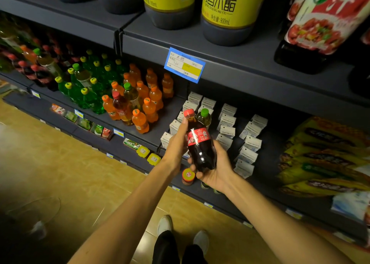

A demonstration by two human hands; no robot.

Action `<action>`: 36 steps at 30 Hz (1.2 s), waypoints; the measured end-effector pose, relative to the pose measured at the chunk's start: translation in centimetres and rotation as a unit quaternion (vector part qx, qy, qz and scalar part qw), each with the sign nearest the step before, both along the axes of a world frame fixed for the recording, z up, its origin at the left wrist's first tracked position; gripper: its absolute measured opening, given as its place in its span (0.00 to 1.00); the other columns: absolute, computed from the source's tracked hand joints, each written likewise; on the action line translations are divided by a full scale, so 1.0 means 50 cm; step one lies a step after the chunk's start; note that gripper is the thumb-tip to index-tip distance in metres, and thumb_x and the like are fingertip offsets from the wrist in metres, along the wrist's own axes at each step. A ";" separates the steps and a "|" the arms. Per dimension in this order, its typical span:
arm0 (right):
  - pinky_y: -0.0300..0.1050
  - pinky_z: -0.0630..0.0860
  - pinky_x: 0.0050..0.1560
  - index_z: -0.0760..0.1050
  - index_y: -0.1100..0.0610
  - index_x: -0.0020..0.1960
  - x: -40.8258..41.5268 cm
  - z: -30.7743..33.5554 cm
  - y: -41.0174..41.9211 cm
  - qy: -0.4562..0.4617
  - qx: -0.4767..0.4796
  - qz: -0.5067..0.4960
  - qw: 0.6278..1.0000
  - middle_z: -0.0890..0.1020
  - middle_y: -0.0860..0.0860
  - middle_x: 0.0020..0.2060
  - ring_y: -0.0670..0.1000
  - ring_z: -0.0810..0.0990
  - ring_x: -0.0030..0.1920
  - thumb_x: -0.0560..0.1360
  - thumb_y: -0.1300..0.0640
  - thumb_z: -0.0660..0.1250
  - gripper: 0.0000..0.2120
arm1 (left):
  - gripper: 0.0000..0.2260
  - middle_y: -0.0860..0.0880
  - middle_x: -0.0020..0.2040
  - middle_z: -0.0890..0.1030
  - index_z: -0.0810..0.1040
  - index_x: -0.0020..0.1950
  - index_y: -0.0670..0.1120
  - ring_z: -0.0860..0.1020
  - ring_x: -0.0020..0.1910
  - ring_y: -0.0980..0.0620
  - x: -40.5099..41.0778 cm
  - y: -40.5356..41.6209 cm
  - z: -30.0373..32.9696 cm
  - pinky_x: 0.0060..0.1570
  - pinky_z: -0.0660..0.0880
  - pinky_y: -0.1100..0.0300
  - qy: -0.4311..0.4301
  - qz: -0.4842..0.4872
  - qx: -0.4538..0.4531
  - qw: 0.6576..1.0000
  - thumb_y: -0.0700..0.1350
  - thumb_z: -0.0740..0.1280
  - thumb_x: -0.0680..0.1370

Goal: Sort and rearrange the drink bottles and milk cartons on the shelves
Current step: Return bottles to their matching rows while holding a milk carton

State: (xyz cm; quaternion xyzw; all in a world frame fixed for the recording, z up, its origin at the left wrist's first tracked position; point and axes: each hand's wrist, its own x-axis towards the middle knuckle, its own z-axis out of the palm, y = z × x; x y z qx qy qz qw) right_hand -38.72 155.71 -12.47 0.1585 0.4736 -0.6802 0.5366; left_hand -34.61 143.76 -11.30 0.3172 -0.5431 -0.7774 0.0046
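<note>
Shelving unit (250, 63): dark grey, several tiers, seen from above and at an angle.

Vinegar bottles (226, 13): large, dark liquid, yellow labels, stood in a row on the top visible shelf; a red-labelled sauce bottle (318, 23) is stood to their right.

Yellow snack packs (324, 153): stacked at the right end of the middle shelf.

Milk cartons (248, 139): small, white, set in rows on the middle shelf, right of the drink bottles.

Orange soda bottles (149, 101): clustered left of the cartons; green soda bottles (94, 87) are grouped further left, with a few red-capped and green-capped bottles mixed in.

Price tag (184, 65): blue and yellow, fixed to the upper shelf's front edge.

Cola bottle (198, 141): small, red cap and red label, dark liquid, held tilted in the air in front of the milk cartons. A green-capped bottle (204, 116) is seen just behind it among the cartons.

Right hand (217, 163): closed around the cola bottle's lower body from below, fingers wrapped.

Left hand (177, 143): laid against the bottle's upper left side, thumb near the neck; grip partly closed on it.

Small red-lidded jar (188, 176): on the lower shelf, below the hands.
</note>
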 end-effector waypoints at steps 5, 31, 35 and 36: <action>0.37 0.69 0.21 0.79 0.65 0.50 0.010 -0.005 -0.005 -0.012 -0.017 -0.007 1.000 0.80 0.59 0.34 0.53 0.78 0.27 0.79 0.33 0.50 0.36 | 0.30 0.47 0.55 0.83 0.78 0.58 0.54 0.81 0.57 0.49 0.005 -0.011 -0.011 0.67 0.71 0.48 0.001 -0.029 -0.001 1.000 0.74 0.61 0.68; 0.40 0.70 0.52 0.66 0.62 0.70 -0.234 -0.201 -0.119 0.459 0.402 -0.032 0.792 0.80 0.60 0.58 0.58 0.78 0.60 0.76 0.50 0.72 0.29 | 0.28 0.39 0.45 0.78 0.73 0.60 0.38 0.80 0.37 0.44 0.093 -0.233 -0.142 0.35 0.80 0.54 -0.027 0.125 0.255 0.959 0.53 0.72 0.67; 0.54 0.74 0.63 0.64 0.60 0.72 -0.238 -0.252 -0.156 0.460 0.397 -0.030 0.793 0.77 0.59 0.64 0.60 0.75 0.65 0.71 0.49 0.76 0.36 | 0.35 0.38 0.45 0.80 0.70 0.66 0.36 0.81 0.38 0.43 0.092 -0.274 -0.169 0.35 0.80 0.53 -0.042 0.109 0.225 0.967 0.54 0.74 0.66; 0.57 0.74 0.63 0.64 0.60 0.72 -0.239 -0.263 -0.167 0.460 0.399 -0.034 0.793 0.77 0.60 0.65 0.61 0.76 0.65 0.70 0.49 0.77 0.37 | 0.37 0.38 0.44 0.80 0.69 0.67 0.37 0.82 0.39 0.43 0.087 -0.283 -0.178 0.36 0.79 0.53 -0.044 0.105 0.218 0.969 0.54 0.75 0.65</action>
